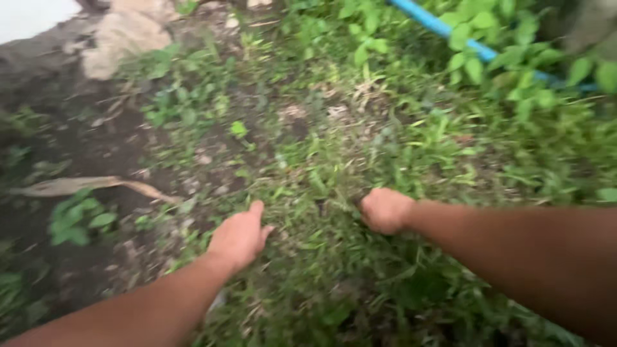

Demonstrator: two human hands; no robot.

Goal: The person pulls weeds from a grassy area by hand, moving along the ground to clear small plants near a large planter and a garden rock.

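Both my bare arms reach down into a patch of grass and low weeds (334,167). My left hand (241,236) is low in the grass with its fingers curled into the blades; the picture is blurred and I cannot tell whether it grips any. My right hand (384,209) is closed into a fist down among the grass stems, and what it holds, if anything, is hidden.
Bare dark soil (77,148) lies to the left, with a pale dry leaf or root (83,185) across it. A pale rock (122,35) sits at the upper left. A blue pipe (443,29) runs through leafy plants at the upper right.
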